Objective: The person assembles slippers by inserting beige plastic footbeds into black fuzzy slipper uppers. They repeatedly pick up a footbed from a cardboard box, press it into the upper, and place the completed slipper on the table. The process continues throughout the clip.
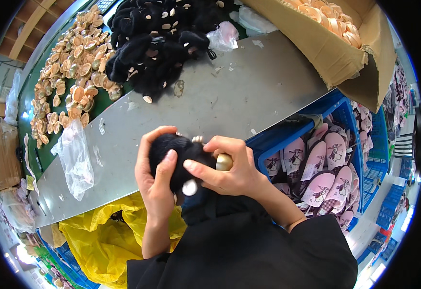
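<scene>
Over the near edge of the metal table, both my hands hold a black plush piece (173,144) with small pale parts on it. My left hand (158,180) wraps its left side, with the thumb pressed on the front. My right hand (232,166) grips its right side, fingers bent and thumb against the fur. By the right fingers sits a rounded gold-coloured part (224,162); whether it is fixed to the plush cannot be seen. A white oval piece (190,187) shows at the plush's lower edge.
Black plush pieces (148,58) lie heaped at the far side of the table (229,91). Left of them spread many peach-and-gold shell-like parts (78,67). A cardboard box (316,43) holds peach parts. Blue crates (287,139) with pink slippers (335,147) stand right; yellow plastic (104,241) hangs near left.
</scene>
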